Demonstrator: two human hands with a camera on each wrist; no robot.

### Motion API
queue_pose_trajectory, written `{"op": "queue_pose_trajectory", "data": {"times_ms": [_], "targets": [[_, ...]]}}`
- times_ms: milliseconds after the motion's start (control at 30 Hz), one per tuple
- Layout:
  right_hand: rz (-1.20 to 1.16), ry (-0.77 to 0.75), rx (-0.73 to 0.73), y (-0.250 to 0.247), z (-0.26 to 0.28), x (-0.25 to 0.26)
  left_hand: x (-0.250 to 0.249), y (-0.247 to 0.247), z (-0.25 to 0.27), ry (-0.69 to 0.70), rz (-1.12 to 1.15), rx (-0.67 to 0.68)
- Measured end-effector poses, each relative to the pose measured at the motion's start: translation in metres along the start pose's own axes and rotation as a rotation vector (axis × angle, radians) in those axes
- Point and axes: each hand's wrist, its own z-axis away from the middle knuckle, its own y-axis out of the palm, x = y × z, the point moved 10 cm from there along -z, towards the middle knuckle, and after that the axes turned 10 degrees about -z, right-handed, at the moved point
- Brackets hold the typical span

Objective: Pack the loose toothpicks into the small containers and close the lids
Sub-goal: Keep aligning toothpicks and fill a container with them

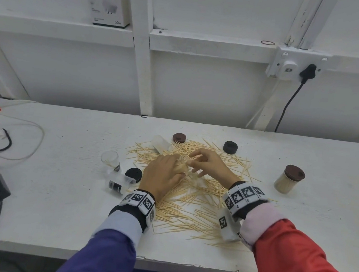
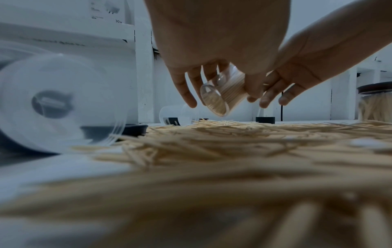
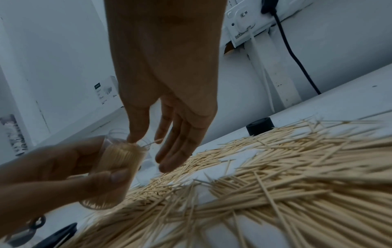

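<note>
Thin pale wooden toothpicks (image 1: 190,206) lie scattered over the white table (image 1: 53,211). The left hand (image 1: 162,176) grasps a small clear plastic container (image 3: 118,161) packed with toothpicks. The right hand (image 1: 210,165) pinches one toothpick at its mouth.

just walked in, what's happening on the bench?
A person is packing toothpicks scattered over the white table into small clear containers. The left hand grips a tilted container that is nearly full, while the right hand pinches toothpicks into its mouth. One filled jar with a brown lid stands closed to the right. Three empty containers and three loose lids remain around the pile.
</note>
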Motion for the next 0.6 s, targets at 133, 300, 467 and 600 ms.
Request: {"op": "queue_pose_trajectory", "data": {"times_ms": [133,300,467,600], "targets": [[-0.108,0.009,-0.045,-0.004,0.004,-0.002,-0.004,-0.001,0.001,0.038,0.035,-0.023],[0.015,-0.047,-0.257,-0.025,0.003,0.005,0.003,0.003,-0.001,-0.017,0.109,0.005],[0.017,-0.135,-0.277,-0.024,0.004,0.018,0.005,0.004,-0.002,-0.023,0.138,-0.014],[-0.040,-0.147,-0.248,-0.020,0.006,0.019,0.007,0.004,-0.002,-0.037,0.142,-0.033]]}}
